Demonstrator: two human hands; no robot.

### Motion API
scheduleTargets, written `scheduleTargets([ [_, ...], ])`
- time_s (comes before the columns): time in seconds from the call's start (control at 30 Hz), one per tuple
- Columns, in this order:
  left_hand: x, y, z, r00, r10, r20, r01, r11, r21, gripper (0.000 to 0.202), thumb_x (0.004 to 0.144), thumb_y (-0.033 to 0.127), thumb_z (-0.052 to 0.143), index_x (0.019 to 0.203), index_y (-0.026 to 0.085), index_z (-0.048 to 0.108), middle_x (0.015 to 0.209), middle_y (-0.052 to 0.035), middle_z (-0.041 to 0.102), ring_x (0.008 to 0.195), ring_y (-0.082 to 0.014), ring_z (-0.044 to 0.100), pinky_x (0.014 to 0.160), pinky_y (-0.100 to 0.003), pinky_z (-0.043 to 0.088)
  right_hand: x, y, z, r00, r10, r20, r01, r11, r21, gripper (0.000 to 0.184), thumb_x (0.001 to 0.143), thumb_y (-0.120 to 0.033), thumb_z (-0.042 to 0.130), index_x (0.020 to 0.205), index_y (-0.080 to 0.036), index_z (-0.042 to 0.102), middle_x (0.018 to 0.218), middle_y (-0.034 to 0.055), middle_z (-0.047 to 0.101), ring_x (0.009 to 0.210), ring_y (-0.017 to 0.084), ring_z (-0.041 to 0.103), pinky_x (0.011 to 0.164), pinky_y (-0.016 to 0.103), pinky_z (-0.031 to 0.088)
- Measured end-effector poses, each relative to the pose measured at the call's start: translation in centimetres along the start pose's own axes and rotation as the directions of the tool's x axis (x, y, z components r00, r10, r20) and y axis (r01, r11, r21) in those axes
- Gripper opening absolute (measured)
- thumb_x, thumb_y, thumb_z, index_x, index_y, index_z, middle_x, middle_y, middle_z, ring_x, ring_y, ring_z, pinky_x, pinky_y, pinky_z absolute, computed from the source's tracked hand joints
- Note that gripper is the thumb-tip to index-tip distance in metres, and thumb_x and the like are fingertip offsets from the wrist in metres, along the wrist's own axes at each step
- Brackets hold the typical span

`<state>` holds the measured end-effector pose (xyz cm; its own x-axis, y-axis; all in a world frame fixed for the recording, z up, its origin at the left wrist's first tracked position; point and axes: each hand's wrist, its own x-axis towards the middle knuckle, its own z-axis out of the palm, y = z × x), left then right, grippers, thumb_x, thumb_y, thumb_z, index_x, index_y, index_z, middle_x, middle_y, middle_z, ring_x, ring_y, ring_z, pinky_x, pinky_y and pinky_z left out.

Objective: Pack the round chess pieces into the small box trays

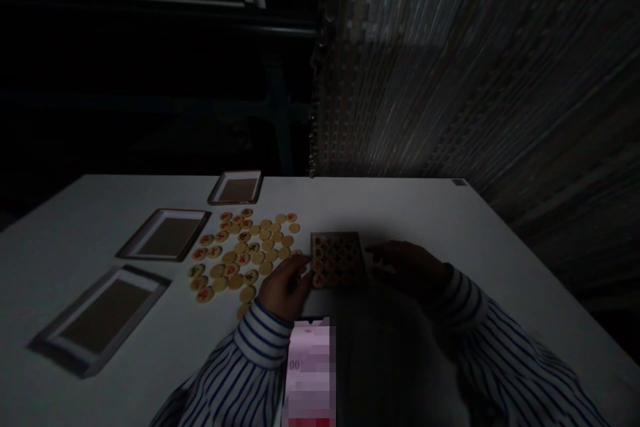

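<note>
A small square box (363, 280) sits on the white table in front of me. Rows of round wooden Chinese chess pieces (343, 252) lie inside it, red and dark characters on those in view. At the box's left side is my left hand (285, 288), its thumb and fingers apart at the edge; whether they touch it is hard to tell. My right hand (413, 267) hovers just off the right side, fingers spread and nothing visible in them. Left of the box, many loose chess pieces (243, 259) are scattered, some face up and others blank side up.
Three shallow trays or lids line the left: a near one (163, 285), a middle one (203, 230) and a far one (259, 188). A lit phone (306, 367) is at the table's near side. Behind the white table (390, 207) hangs a string curtain (400, 80). The light is dim.
</note>
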<state>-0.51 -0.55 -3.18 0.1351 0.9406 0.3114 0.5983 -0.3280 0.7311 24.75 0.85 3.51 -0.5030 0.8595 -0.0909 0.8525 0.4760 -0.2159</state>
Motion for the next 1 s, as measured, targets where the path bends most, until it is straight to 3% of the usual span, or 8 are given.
scheduleTargets([
  [0.17,-1.4,0.0,-0.2,0.999,-0.031,0.041,0.031,1.0,-0.005,0.032,0.073,0.03,0.049,0.102,0.018,0.057,0.085,-0.0049,0.064,0.07,-0.0137,0.06,0.064,-0.027,0.05,-1.6,-0.2,2.9,0.997,0.07,-0.014,-0.068,0.994,0.085,0.043,0.078,-0.031,0.046,0.117,-0.013,0.048,0.105,0.0135,0.059,0.09,0.019,0.057,0.078,0.033,0.045],
  [0.3,-2.1,-0.6,0.3,0.996,-0.057,0.072,0.058,0.998,-0.016,0.036,0.072,0.031,0.049,0.103,0.014,0.056,0.08,-0.0055,0.064,0.064,-0.0127,0.059,0.06,-0.025,0.05,-1.6,-0.7,5.0,0.999,0.007,-0.042,-0.002,0.994,0.109,0.041,0.075,-0.034,0.051,0.11,-0.013,0.053,0.103,0.0127,0.06,0.094,0.021,0.055,0.083,0.032,0.041],
  [0.37,-2.2,-1.0,0.5,0.993,-0.072,0.095,0.073,0.997,-0.007,0.037,0.071,0.031,0.05,0.104,0.014,0.056,0.078,-0.0052,0.064,0.061,-0.0125,0.059,0.059,-0.026,0.05,-1.6,-0.9,5.6,0.985,0.13,-0.111,-0.116,0.985,0.123,0.05,0.074,-0.037,0.051,0.116,-0.01,0.048,0.106,0.0145,0.058,0.095,0.022,0.055,0.084,0.034,0.041],
  [0.43,-2.2,-1.3,0.7,0.99,-0.083,0.116,0.082,0.996,0.014,0.038,0.071,0.03,0.051,0.105,0.015,0.055,0.076,-0.0043,0.064,0.059,-0.0121,0.058,0.058,-0.026,0.05,-1.6,-1.3,5.8,0.981,0.152,-0.121,-0.14,0.985,0.098,0.053,0.072,-0.038,0.053,0.115,-0.008,0.049,0.105,0.0159,0.058,0.095,0.024,0.054,0.083,0.034,0.041],
  [0.5,-2.0,-1.5,0.8,0.989,-0.081,0.128,0.076,0.996,0.042,0.04,0.07,0.029,0.052,0.107,0.014,0.054,0.075,-0.0041,0.063,0.059,-0.0126,0.058,0.058,-0.026,0.05,-1.5,-1.8,5.4,0.988,0.11,-0.109,-0.104,0.993,0.057,0.042,0.072,-0.034,0.052,0.107,-0.011,0.056,0.103,0.0144,0.06,0.092,0.024,0.055,0.08,0.033,0.041],
  [0.67,-1.6,-0.9,0.9,0.992,-0.002,0.127,-0.012,0.994,0.106,0.043,0.064,0.022,0.056,0.107,0.016,0.054,0.088,-0.0062,0.064,0.076,-0.0171,0.06,0.071,-0.032,0.049,-1.1,-3.1,4.2,0.995,0.031,-0.091,-0.012,0.981,0.196,0.032,0.078,-0.024,0.043,0.106,-0.019,0.056,0.102,0.007,0.062,0.089,0.019,0.058,0.076,0.026,0.042],
  [0.87,-1.2,-0.3,1.2,0.991,0.02,0.133,-0.042,0.985,0.166,0.053,0.061,0.013,0.055,0.113,0.015,0.049,0.105,-0.0099,0.06,0.097,-0.0222,0.056,0.083,-0.037,0.044,-0.7,-3.4,4.4,0.988,0.082,-0.135,-0.039,0.954,0.297,0.035,0.079,-0.023,0.041,0.112,-0.019,0.053,0.104,0.0069,0.062,0.092,0.02,0.058,0.075,0.028,0.044],
  [1.0,-1.1,-0.3,1.4,0.99,0.038,0.135,-0.06,0.985,0.164,0.052,0.062,0.01,0.053,0.113,0.014,0.049,0.107,-0.011,0.059,0.1,-0.0223,0.054,0.085,-0.038,0.044,-0.5,-3.3,4.7,0.985,0.106,-0.133,-0.059,0.946,0.319,0.035,0.079,-0.025,0.042,0.111,-0.017,0.053,0.105,0.0088,0.061,0.094,0.022,0.057,0.078,0.03,0.044],
])
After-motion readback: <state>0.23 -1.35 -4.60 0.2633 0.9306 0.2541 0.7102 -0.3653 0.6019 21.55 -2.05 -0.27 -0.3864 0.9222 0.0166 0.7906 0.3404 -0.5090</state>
